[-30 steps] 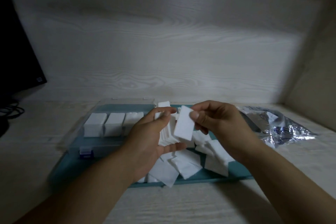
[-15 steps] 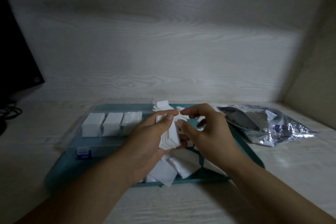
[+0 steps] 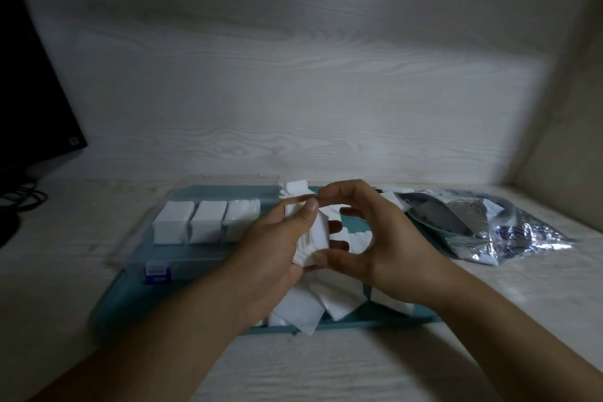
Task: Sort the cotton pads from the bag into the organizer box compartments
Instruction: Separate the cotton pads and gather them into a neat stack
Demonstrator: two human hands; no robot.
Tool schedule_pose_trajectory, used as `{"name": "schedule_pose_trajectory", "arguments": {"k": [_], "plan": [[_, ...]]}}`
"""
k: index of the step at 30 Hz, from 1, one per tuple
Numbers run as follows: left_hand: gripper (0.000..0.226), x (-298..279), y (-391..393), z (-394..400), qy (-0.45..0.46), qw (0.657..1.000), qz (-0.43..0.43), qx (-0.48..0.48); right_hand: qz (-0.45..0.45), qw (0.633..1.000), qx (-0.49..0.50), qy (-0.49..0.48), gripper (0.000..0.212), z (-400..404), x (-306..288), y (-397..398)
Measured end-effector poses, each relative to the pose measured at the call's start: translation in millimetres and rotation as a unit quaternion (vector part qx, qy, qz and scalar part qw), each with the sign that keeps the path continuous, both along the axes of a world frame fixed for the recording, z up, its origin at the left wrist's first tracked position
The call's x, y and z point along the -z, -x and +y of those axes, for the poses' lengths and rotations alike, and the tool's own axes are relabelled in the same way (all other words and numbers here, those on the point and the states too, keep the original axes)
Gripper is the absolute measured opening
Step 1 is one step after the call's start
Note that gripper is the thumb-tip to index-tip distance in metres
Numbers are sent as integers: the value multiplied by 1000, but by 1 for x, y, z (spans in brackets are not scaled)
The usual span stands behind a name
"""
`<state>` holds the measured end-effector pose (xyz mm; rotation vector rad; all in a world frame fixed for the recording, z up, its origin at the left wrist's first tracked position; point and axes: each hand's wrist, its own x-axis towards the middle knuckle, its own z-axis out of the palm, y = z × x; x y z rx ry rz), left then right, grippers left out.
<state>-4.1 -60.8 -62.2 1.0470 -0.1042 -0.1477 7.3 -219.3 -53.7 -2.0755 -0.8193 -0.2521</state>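
Observation:
My left hand [image 3: 272,248] grips a stack of white square cotton pads [image 3: 315,235] upright above the teal tray [image 3: 130,297]. My right hand [image 3: 375,238] closes on the same stack, thumb at its lower edge and fingertips at its top. The clear organizer box [image 3: 182,258] lies on the tray's left part, with three of its compartments packed with pads [image 3: 207,220]. Loose pads [image 3: 326,300] are heaped on the tray under my hands. The silver bag [image 3: 489,225] lies open to the right.
A dark monitor [image 3: 29,91] and cables [image 3: 19,202] stand at the far left. A pale wood-grain wall rises right behind the tray, and a side wall closes in on the right. The box's clear lid [image 3: 241,178] lies open at the back.
My right hand held a single pad apart from the stack; it has brought the pad onto the stack and now pinches the stack together with my left hand.

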Motion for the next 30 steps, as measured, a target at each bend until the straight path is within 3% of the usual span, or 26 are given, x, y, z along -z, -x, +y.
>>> {"name": "schedule_pose_trajectory", "arguments": {"k": [2, 5, 8, 11, 16, 18, 21, 25, 28, 30], "plan": [[29, -1, -1, 1, -2, 1000, -8, -11, 16, 1000, -5, -23, 68, -4, 0, -5], [24, -5, -4, 5, -4, 999, -3, -50, 35, 994, 73, -75, 45, -15, 7, -23], [22, -8, -6, 11, -7, 997, 6, -74, 53, 977, 192, 74, 38, -23, 18, -35], [21, -8, -7, 12, -15, 996, 13, -87, 94, 956, 201, 195, 51, -19, 28, -37], [21, -7, -6, 11, -12, 996, 15, -87, 44, 963, 197, 180, 54, -10, 29, -34], [21, -7, -7, 12, -11, 996, 16, -89, 6, 969, 208, 131, 41, -10, 28, -35], [20, -6, -8, 12, -9, 996, 20, -91, 38, 979, 198, -40, 21, -15, 17, -39], [20, -6, -7, 10, -5, 996, 14, -87, 99, 955, 126, -250, 20, -24, 0, -38], [20, -5, -6, 9, -15, 997, 10, -74, 169, 929, 31, -329, 14, -24, -4, -33], [19, -2, -6, 8, -23, 998, 2, -58, 200, 924, -13, -325, 12, -19, -2, -28]]}}
